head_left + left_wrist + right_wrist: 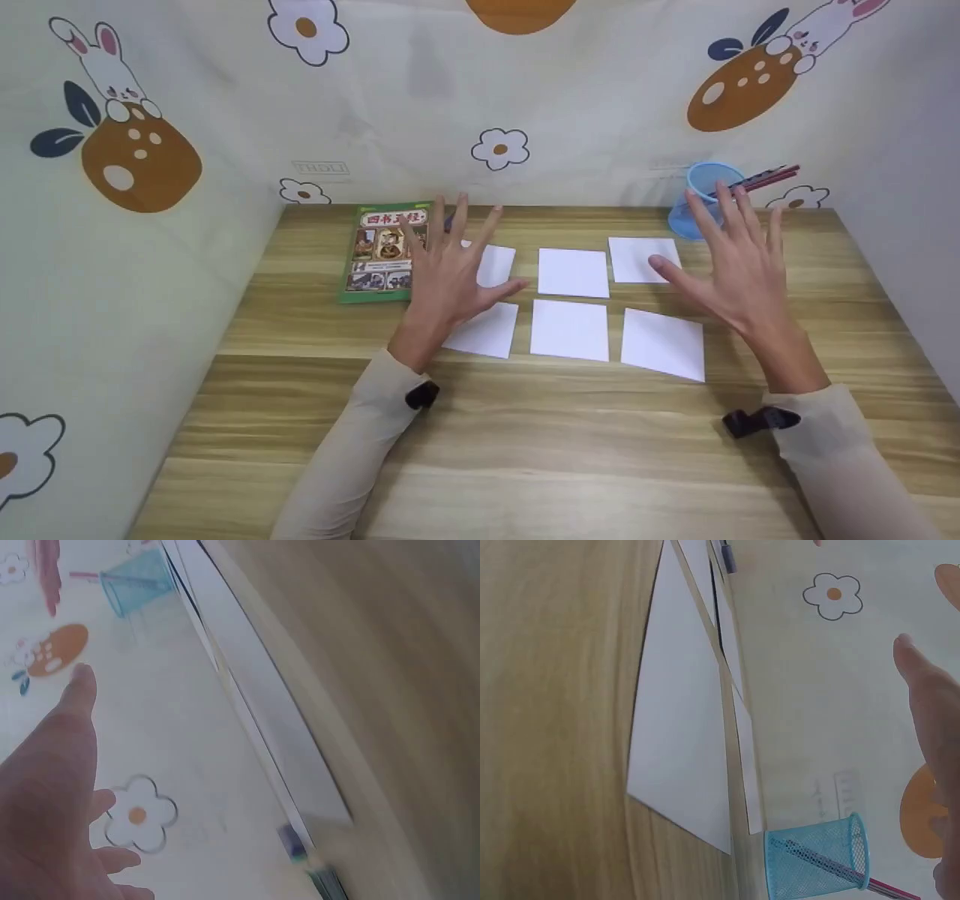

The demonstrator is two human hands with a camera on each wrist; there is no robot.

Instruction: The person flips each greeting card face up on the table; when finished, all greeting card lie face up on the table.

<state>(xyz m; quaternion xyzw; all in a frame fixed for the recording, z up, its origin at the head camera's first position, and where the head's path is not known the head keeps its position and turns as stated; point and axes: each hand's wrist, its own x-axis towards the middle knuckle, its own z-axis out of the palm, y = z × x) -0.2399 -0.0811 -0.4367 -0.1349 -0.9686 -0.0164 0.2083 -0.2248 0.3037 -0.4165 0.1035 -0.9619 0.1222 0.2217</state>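
Several white paper squares [572, 272] lie in two rows on the wooden table [525, 435]. My left hand [448, 266] hovers with fingers spread over the left squares [486, 330], holding nothing. My right hand [731, 262] is spread open above the right side, between the far right square [641, 257] and the near right square [664, 343]. In the left wrist view the open left hand [52, 787] shows beside the edge-on squares [270, 705]. The right wrist view shows a fingertip [930, 705] and a white square [682, 735].
A green picture book [381, 251] lies at the table's far left. A blue mesh pen cup [705, 196] [821, 862] with red pencils [769, 178] stands at the far right. Cartoon-print cloth walls [187, 112] enclose the table on three sides.
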